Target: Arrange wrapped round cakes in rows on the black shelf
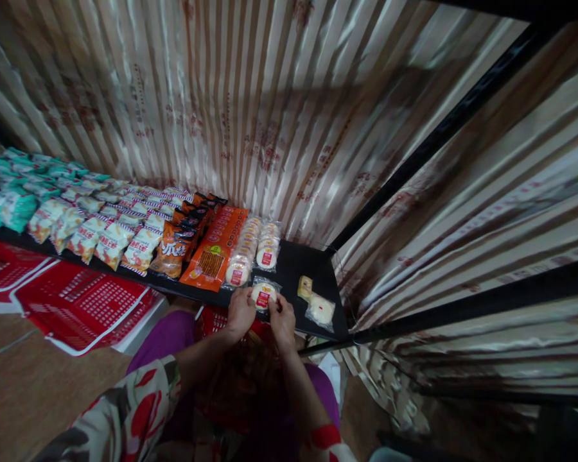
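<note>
Between my two hands, at the front edge of a black shelf, is a round white rice cracker in a clear wrapper with a red label. My left hand grips its left side, and my right hand grips its right side with bent fingers. Just behind it stand two rows of similar wrapped crackers, the right row being shorter. To the right lie a small yellowish packet and another wrapped white cracker, touching or nearly so.
Left along the shelf are an orange snack bag, orange-black packets, several white packets and green packets. Red baskets sit below. A black post and striped curtain bound the shelf.
</note>
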A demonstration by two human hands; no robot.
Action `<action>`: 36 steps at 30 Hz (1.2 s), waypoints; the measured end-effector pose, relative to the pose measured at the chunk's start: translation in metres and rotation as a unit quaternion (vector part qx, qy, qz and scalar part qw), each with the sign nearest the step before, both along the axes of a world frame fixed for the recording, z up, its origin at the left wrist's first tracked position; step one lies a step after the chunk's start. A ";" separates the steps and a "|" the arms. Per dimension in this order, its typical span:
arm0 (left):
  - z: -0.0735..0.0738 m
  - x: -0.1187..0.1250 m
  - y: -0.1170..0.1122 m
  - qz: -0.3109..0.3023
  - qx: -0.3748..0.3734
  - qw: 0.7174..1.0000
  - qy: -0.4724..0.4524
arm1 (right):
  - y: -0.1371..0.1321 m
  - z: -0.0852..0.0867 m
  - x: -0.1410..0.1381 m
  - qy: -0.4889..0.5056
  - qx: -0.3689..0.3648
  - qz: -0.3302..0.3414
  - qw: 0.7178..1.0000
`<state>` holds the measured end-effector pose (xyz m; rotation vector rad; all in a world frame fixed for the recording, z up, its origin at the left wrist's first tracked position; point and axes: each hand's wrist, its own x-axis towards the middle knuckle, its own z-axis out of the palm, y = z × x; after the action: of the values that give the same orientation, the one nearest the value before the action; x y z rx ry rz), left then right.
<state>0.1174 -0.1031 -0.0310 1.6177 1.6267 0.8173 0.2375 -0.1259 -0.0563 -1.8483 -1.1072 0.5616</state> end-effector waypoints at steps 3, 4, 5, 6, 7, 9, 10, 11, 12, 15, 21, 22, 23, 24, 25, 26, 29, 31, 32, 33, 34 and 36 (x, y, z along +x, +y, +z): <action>-0.004 0.003 0.003 0.003 -0.002 1.000 0.005 | 0.005 -0.005 0.004 -0.038 -0.007 -0.015 0.999; -0.005 0.004 0.004 0.002 -0.002 1.000 0.005 | 0.007 -0.006 0.004 -0.040 -0.008 -0.014 0.999; -0.005 0.005 0.005 0.000 0.000 1.000 0.004 | 0.008 -0.006 0.005 -0.040 -0.009 -0.013 0.999; -0.006 0.006 0.005 -0.002 0.002 1.000 0.002 | 0.010 -0.006 0.005 -0.038 -0.010 -0.014 0.999; -0.006 0.007 0.006 -0.003 0.005 1.000 0.001 | 0.011 -0.006 0.005 -0.036 -0.011 -0.017 0.999; -0.006 0.009 0.007 -0.002 0.009 1.000 -0.001 | 0.015 -0.005 0.006 -0.035 -0.013 -0.021 0.999; -0.006 0.011 0.008 0.000 0.011 1.000 -0.001 | 0.017 -0.005 0.006 -0.038 -0.015 -0.021 0.999; -0.006 0.012 0.009 0.002 0.015 1.000 -0.001 | 0.019 -0.004 0.007 -0.044 -0.018 -0.021 0.999; -0.007 0.014 0.009 0.004 0.019 1.000 -0.002 | 0.022 -0.003 0.008 -0.052 -0.022 -0.021 0.998; -0.013 0.020 0.012 0.014 0.035 0.999 -0.001 | 0.030 -0.001 0.011 -0.072 -0.039 -0.015 0.997; -0.029 0.033 0.018 0.021 0.081 0.996 0.005 | 0.050 0.001 0.016 -0.087 -0.058 -0.005 0.995; -0.030 0.036 0.019 0.020 0.081 0.997 0.006 | 0.053 0.000 0.018 -0.094 -0.056 -0.002 0.994; -0.031 0.038 0.020 0.018 0.079 0.997 0.008 | 0.057 -0.001 0.019 -0.102 -0.053 0.002 0.993; -0.031 0.039 0.021 0.015 0.076 0.997 0.011 | 0.060 -0.001 0.020 -0.109 -0.052 0.004 0.993; -0.032 0.041 0.023 0.011 0.075 0.997 0.014 | 0.063 -0.002 0.021 -0.114 -0.052 0.008 0.992; -0.032 0.042 0.024 0.006 0.075 0.997 0.017 | 0.067 -0.003 0.022 -0.117 -0.053 0.011 0.992; -0.032 0.043 0.029 -0.006 0.083 0.996 0.020 | 0.076 -0.005 0.024 -0.122 -0.053 0.011 0.991; -0.033 0.044 0.032 -0.010 0.092 0.996 0.019 | 0.082 -0.006 0.024 -0.122 -0.051 0.004 0.991; -0.034 0.045 0.034 -0.011 0.095 0.995 0.019 | 0.085 -0.006 0.024 -0.122 -0.049 -0.001 0.991; -0.035 0.046 0.035 -0.013 0.097 0.995 0.019 | 0.087 -0.006 0.024 -0.120 -0.048 -0.006 0.992; -0.035 0.046 0.037 -0.015 0.099 0.995 0.018 | 0.090 -0.006 0.024 -0.118 -0.046 -0.009 0.992; -0.037 0.048 0.040 -0.017 0.097 0.995 0.018 | 0.095 -0.007 0.024 -0.113 -0.041 -0.014 0.993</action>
<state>0.1653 -0.0626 -0.0675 1.7988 1.5793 0.9579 0.2616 -0.0314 -0.0630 -2.0334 -1.2198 0.3923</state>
